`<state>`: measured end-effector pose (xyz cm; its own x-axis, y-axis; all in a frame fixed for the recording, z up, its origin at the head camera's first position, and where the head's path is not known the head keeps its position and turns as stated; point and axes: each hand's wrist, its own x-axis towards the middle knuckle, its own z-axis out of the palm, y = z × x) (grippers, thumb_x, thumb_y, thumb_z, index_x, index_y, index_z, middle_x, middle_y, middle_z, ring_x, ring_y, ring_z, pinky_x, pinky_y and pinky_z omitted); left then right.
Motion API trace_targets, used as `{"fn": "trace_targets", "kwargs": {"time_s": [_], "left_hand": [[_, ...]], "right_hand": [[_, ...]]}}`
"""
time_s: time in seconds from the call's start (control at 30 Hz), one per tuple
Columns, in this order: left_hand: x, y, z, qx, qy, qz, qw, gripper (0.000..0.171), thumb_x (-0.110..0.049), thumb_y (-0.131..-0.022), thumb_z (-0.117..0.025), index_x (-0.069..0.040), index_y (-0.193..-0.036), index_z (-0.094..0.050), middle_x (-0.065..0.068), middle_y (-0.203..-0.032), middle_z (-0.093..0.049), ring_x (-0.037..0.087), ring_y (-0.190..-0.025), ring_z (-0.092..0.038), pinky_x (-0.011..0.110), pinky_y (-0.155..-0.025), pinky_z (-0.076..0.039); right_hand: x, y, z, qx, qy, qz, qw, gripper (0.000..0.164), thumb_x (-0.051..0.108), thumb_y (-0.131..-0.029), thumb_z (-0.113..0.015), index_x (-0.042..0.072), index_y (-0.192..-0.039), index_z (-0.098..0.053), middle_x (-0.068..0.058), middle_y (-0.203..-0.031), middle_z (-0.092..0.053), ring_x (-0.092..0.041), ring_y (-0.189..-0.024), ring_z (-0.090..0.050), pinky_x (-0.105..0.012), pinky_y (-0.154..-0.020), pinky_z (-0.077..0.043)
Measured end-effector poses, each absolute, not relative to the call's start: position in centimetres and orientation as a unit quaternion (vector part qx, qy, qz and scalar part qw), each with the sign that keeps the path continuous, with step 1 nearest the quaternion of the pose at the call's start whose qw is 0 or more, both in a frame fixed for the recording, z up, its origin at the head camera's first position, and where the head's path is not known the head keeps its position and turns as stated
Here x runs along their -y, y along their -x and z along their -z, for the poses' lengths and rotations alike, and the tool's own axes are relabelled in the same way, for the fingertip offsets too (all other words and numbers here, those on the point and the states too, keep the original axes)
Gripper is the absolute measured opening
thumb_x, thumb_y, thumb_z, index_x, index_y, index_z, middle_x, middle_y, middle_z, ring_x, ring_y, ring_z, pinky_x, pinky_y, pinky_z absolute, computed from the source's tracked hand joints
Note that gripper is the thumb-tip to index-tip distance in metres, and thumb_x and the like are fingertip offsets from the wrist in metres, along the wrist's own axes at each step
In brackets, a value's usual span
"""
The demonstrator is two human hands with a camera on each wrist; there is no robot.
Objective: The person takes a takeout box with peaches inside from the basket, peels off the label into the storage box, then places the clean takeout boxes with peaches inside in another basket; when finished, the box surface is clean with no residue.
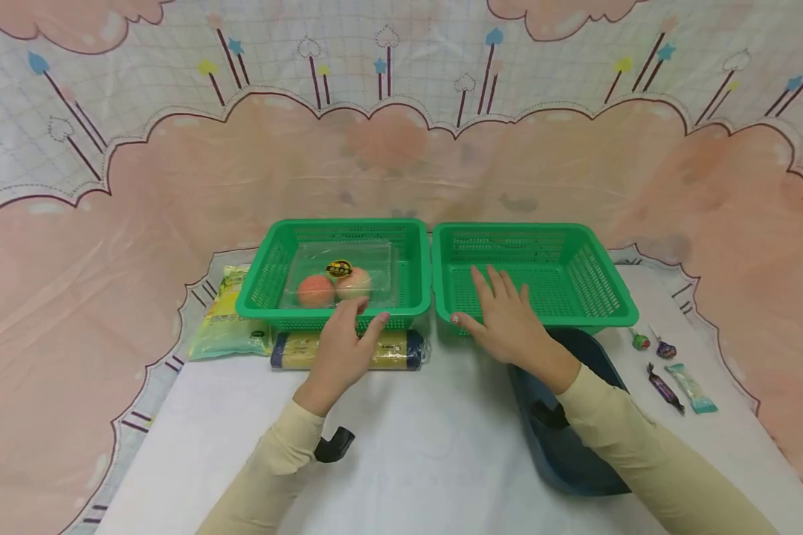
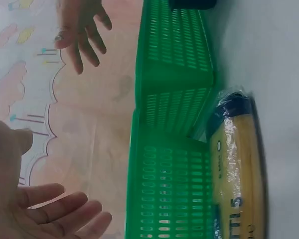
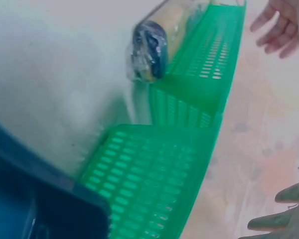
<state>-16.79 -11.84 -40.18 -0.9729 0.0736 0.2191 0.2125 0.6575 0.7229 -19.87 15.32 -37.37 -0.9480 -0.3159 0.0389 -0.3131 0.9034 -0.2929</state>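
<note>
My left hand (image 1: pixel 345 349) hovers over the front rim of the left green basket (image 1: pixel 250 297), fingers relaxed and holding nothing. Inside that basket lies a clear plastic clamshell box (image 1: pixel 381 275) with two round peach-like fruits (image 1: pixel 316 290) and a black-and-yellow sticker. My right hand (image 1: pixel 508 323) is spread over the front of the right green basket (image 1: pixel 609 286), with nothing in its grasp. Both hands also appear in the left wrist view, above the basket rims. Below my left hand a yellow packet with dark blue ends (image 1: pixel 395 351) lies along the left basket's front.
A dark blue bin (image 1: pixel 542 446) stands under my right forearm. To its right lie two lollipops (image 1: pixel 665 348), a dark wrapped candy (image 1: pixel 665 388) and a pale blue packet (image 1: pixel 692 388). A yellow-green bag (image 1: pixel 230 327) leans by the left basket. A patterned curtain (image 1: pixel 401 163) hangs behind.
</note>
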Motion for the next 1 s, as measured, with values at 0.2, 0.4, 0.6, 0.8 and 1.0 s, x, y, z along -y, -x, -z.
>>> {"fn": "trace_targets", "kwargs": {"time_s": [0.2,0.4,0.6,0.8,1.0], "left_hand": [[12.3,16.9,40.7,0.855,0.031,0.505,0.114,0.039,-0.033,-0.11,-0.057,0.002,-0.125,-0.066,0.022,-0.115,-0.072,0.036,-0.104,-0.072,0.049,-0.086,-0.062],[12.4,17.2,41.3,0.796,-0.059,0.597,0.08,0.047,-0.035,-0.111,-0.052,0.008,-0.11,-0.07,0.025,-0.1,-0.075,0.02,-0.08,-0.076,0.038,-0.077,-0.067],[12.4,17.3,42.0,0.743,-0.127,0.656,0.044,0.053,-0.033,-0.113,-0.048,0.014,-0.103,-0.07,0.02,-0.084,-0.075,0.02,-0.067,-0.076,0.037,-0.069,-0.067],[12.4,17.7,42.9,0.672,-0.173,0.72,0.009,0.053,-0.03,-0.114,-0.044,0.018,-0.112,-0.065,0.008,-0.075,-0.074,0.012,-0.063,-0.074,0.029,-0.064,-0.066],[12.2,18.3,43.6,0.636,-0.202,0.745,-0.009,0.053,-0.03,-0.115,-0.043,0.019,-0.118,-0.063,0.006,-0.075,-0.074,0.012,-0.065,-0.074,0.027,-0.065,-0.066]], "right_hand": [[-14.0,20.5,36.9,-0.964,0.173,0.201,0.021,0.09,0.054,-0.107,-0.053,0.005,-0.168,-0.009,-0.028,-0.171,-0.015,-0.048,-0.158,-0.018,-0.067,-0.126,-0.025],[-12.5,20.9,36.4,-0.942,0.179,0.281,0.03,0.081,0.05,-0.109,-0.052,0.004,-0.167,-0.018,-0.023,-0.169,-0.028,-0.042,-0.154,-0.033,-0.062,-0.122,-0.036],[-11.2,21.6,35.9,-0.925,0.165,0.341,0.022,0.072,0.044,-0.11,-0.053,0.002,-0.163,-0.028,-0.022,-0.152,-0.052,-0.036,-0.134,-0.059,-0.055,-0.108,-0.053],[-10.2,23.1,36.3,-0.919,0.139,0.368,0.025,0.07,0.047,-0.11,-0.051,0.002,-0.161,-0.035,-0.019,-0.14,-0.061,-0.032,-0.126,-0.065,-0.052,-0.102,-0.057],[-9.1,24.0,37.3,-0.927,0.133,0.348,0.031,0.07,0.048,-0.11,-0.051,-0.002,-0.157,-0.04,-0.02,-0.136,-0.064,-0.033,-0.121,-0.066,-0.051,-0.098,-0.058]]}}
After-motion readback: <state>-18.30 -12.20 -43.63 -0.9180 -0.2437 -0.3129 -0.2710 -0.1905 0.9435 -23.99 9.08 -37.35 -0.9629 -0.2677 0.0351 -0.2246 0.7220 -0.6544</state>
